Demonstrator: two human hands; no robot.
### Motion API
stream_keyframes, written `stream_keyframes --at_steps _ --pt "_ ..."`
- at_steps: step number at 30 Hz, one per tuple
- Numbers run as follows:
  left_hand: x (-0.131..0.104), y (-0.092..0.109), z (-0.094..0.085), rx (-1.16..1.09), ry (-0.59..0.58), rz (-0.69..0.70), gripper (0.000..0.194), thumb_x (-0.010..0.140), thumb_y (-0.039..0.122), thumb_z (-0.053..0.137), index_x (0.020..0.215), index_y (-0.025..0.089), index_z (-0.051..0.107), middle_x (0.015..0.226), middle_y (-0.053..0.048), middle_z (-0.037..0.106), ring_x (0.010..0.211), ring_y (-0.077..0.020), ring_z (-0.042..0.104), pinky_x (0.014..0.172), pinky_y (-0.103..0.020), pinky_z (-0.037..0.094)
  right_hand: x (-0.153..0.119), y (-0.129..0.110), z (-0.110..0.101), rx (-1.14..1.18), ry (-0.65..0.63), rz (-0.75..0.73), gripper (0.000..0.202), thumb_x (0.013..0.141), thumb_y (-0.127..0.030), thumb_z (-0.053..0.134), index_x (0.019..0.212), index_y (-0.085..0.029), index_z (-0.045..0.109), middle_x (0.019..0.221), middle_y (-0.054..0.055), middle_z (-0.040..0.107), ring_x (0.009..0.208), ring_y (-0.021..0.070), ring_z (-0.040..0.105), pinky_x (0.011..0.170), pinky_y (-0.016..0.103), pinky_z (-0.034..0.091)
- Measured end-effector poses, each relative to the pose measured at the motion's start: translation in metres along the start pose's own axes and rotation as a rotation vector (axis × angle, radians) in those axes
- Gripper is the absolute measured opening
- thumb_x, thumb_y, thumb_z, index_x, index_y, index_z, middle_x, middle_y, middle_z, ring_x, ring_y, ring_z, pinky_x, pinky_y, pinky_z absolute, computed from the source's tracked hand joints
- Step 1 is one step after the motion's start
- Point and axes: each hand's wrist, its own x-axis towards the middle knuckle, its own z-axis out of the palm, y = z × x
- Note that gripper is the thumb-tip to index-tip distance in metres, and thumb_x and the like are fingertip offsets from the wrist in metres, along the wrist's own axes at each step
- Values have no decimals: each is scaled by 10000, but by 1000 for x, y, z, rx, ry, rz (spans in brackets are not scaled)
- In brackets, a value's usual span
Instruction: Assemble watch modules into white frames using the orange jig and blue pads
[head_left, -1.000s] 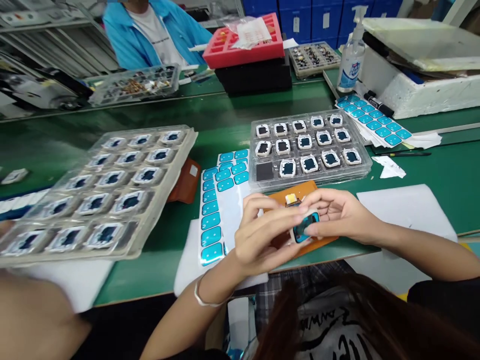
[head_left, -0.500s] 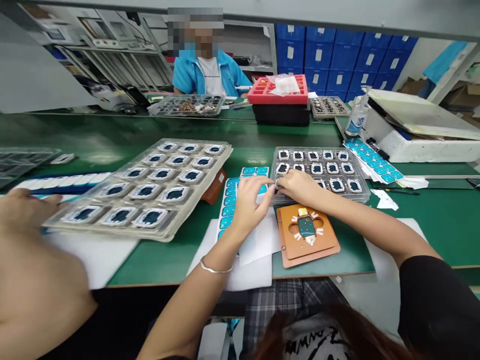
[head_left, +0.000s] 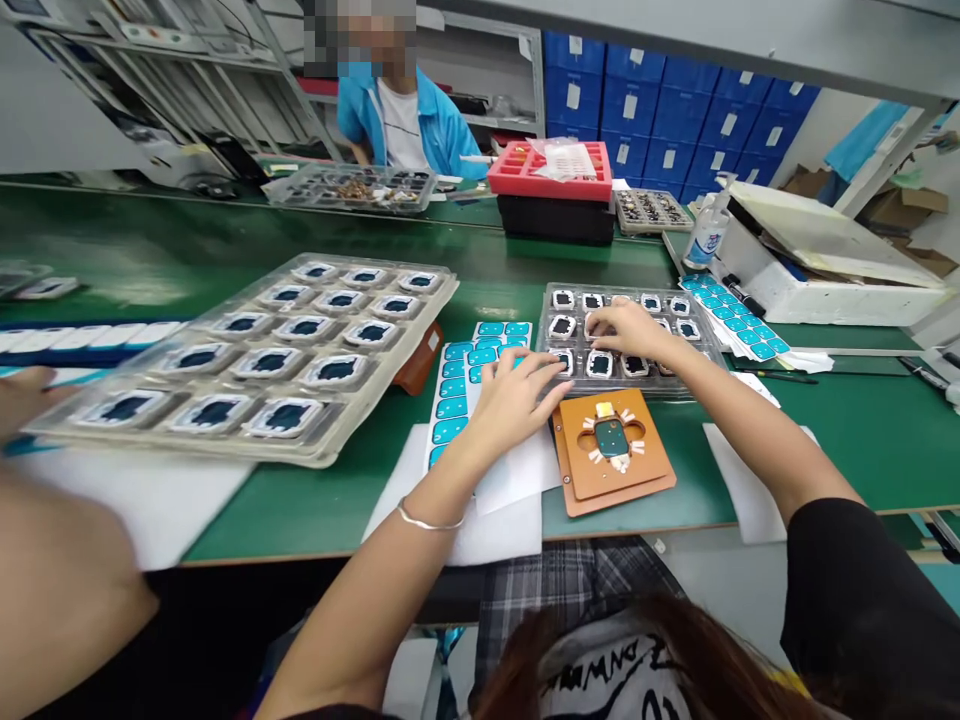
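Observation:
My left hand (head_left: pixel 517 405) is open, fingers spread over blue sticker sheets (head_left: pixel 450 385), with its fingertips at the near-left edge of a clear plastic tray (head_left: pixel 716 375). The tray has rows of small white-framed parts with dark centres. My right hand (head_left: pixel 628 328) reaches over the middle of this tray, its fingers closed around a white-framed part that they mostly hide. Just below the tray lies an orange-brown fixture (head_left: pixel 581 480) with a dark rounded plate (head_left: pixel 611 437) at its centre and white pieces around it.
A larger tray (head_left: pixel 330 455) of similar parts stands tilted at left, beside another person's arm (head_left: pixel 60 560). White foam sheets (head_left: pixel 480 535) lie at the front edge. Farther back are a red organizer (head_left: pixel 551 180), a pump bottle (head_left: pixel 705 235) and a person in blue (head_left: pixel 439 120).
My hands have come apart. The right moved up and right to another tray slot; the left opened its fingers near the tray's edge. The whole view shifted slightly.

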Motion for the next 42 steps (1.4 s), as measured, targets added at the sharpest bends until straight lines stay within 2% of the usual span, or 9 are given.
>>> stream_keyframes --at_steps 5,10,14,19,22,27,31,34,42 --pt "-3 16 -16 -87 100 397 261 991 310 445 1095 242 675 1138 -36 717 1100 -275 484 912 -457 333 -17 0 -13 191 151 45 328 834 -236 688 1141 -124 665 892 66 748 762 174 684 743 316 525" --pt "-7 32 -22 -192 -15 680 291 970 426 498 1049 207 672 1046 -39 745 1001 -253 527 908 -437 323 -90 -25 -11 695 171 105 332 799 -426 719 1005 -166 700 738 27 710 564 156 680 549 296 573" --pt "-8 37 -21 -197 -55 682 349 989 443 442 1045 180 665 1014 -62 743 983 -255 548 896 -439 317 -133 -39 4 679 242 115 282 740 -412 787 820 -181 648 597 -10 648 450 127 617 420 241 502" --pt "-9 38 -24 -172 -81 662 379 989 478 418 1053 192 658 1014 -66 741 992 -255 561 887 -435 319 -141 -37 8 432 255 -119 281 763 -414 788 720 -183 632 515 -51 558 414 67 474 407 205 389" --pt "-9 37 -26 -166 -93 656 349 969 480 463 1072 208 657 1035 -61 744 1003 -260 564 901 -443 322 -136 -29 1 401 269 -201 255 787 -420 765 860 -186 696 730 20 672 559 106 562 455 225 411" --pt "-10 40 -26 -189 -70 628 308 944 472 521 1055 215 650 1020 -35 756 974 -257 574 883 -450 341 -126 -15 -3 374 151 -283 201 834 -368 726 991 -241 732 1260 71 680 1060 227 621 877 440 505" --pt "-13 47 -22 -233 79 433 205 875 405 662 953 217 644 881 -9 759 925 -232 571 823 -412 394 -123 -14 2 380 185 -324 176 798 -340 767 945 -243 755 1152 53 734 943 210 604 827 419 520" --pt "-14 49 -20 -217 153 289 317 804 479 731 968 218 654 917 -32 755 932 -238 561 822 -415 428 -124 -21 6 380 243 -369 177 772 -352 791 906 -239 762 1093 54 752 855 197 586 751 385 522" --pt "-16 51 -23 -114 170 287 432 746 555 735 1020 228 672 960 -38 759 951 -266 572 825 -450 399 -130 -39 19 329 368 -494 197 793 -360 774 869 -181 743 1067 116 752 820 190 564 701 371 513"
